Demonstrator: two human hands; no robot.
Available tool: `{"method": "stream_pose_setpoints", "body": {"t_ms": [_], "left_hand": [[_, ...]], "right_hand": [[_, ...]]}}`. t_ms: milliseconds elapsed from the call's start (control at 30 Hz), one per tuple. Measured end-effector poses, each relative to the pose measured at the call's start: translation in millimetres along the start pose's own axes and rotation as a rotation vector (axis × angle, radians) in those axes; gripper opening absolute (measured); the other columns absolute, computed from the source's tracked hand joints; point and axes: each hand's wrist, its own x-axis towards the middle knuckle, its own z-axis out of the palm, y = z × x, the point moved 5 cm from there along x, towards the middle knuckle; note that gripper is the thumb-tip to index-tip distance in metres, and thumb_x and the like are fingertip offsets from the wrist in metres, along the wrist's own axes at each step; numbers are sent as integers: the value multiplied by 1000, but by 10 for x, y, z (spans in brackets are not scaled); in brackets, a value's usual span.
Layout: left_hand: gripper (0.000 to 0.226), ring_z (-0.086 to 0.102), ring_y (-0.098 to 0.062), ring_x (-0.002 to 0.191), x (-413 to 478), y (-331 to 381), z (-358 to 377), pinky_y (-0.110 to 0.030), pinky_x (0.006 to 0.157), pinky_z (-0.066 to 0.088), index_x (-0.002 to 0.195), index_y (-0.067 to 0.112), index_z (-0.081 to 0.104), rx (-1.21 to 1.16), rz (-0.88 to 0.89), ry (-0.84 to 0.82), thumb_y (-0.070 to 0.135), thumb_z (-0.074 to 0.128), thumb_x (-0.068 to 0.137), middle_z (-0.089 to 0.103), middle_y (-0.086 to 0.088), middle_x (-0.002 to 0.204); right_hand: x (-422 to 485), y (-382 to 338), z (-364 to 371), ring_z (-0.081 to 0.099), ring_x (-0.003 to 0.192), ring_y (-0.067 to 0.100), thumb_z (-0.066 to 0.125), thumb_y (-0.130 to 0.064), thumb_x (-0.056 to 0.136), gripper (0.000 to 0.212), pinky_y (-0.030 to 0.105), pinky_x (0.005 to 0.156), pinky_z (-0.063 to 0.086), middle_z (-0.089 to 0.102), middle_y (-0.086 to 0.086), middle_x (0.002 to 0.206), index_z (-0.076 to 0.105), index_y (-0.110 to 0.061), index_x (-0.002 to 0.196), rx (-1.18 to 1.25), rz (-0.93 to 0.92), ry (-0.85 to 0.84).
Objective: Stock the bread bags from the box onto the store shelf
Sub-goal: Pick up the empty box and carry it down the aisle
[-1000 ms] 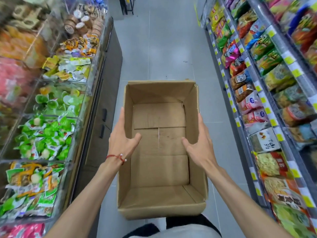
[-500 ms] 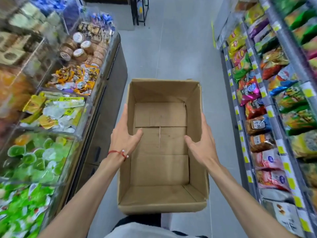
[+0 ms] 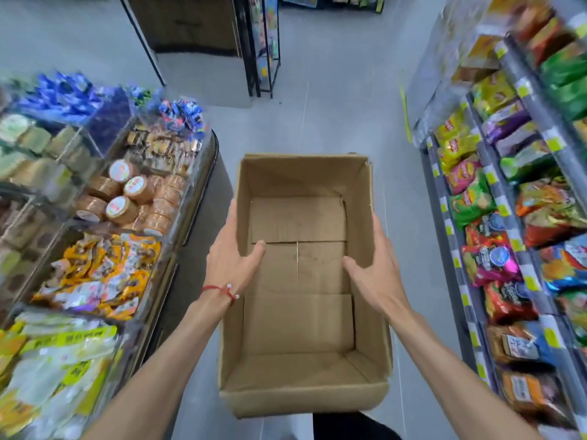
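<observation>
While the box [image 3: 298, 325] sits between them, left hand [image 3: 233, 260] and right hand [image 3: 378, 271] clasp its walls.

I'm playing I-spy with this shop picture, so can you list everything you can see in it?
cardboard box: one, brown, nothing inside, held over the aisle
round tubs: several, copper with white lids, left display bins
blue sweets: many, blue, far left bin
orange packets: many, orange and yellow, left bin
pale packets: many, yellow-green and white, nearest left bin
snack bags: many, mixed colours, on the shelf at right
floor: grey, middle
black rack: one, far end
bracelet: one, red, left wrist
left hand: grips the box's left wall
right hand: grips the box's right wall
</observation>
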Motion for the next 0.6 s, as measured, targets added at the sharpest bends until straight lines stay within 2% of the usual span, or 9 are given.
{"method": "stream_pose_setpoints", "body": {"t_ms": [133,300,500,600], "left_hand": [[91,33,-20,144,1002,205,171,-38,115,28,156,43,4,-1,-10,47,34,65,89,30,6,160],[89,35,-24,143,2137,298,228,-41,114,30,155,45,3,-11,-73,91,37,64,89,32,2,159],[91,36,-25,143,3567,129,212,-47,115,31,155,43,3,-24,-116,123,38,65,88,32,0,160],[91,36,-24,143,4349,69,186,-43,115,31,156,42,5,-27,-112,115,38,65,88,32,1,159]], "right_hand": [[1116,-266,-84,21,155,12,69,-20,94,97,27,119,16,19,-12,170,5,-43,163,-10,-30,-34],[2372,-692,-45,19,155,10,69,-20,94,97,26,117,15,16,-14,170,4,-43,163,-28,-55,-107],[3853,-1165,266,18,155,9,68,-21,93,97,28,119,17,16,-16,170,5,-44,163,-62,-80,-166],[4520,-1416,429,18,154,6,67,-19,93,98,27,118,16,15,-16,170,4,-45,163,-67,-69,-160]]}}
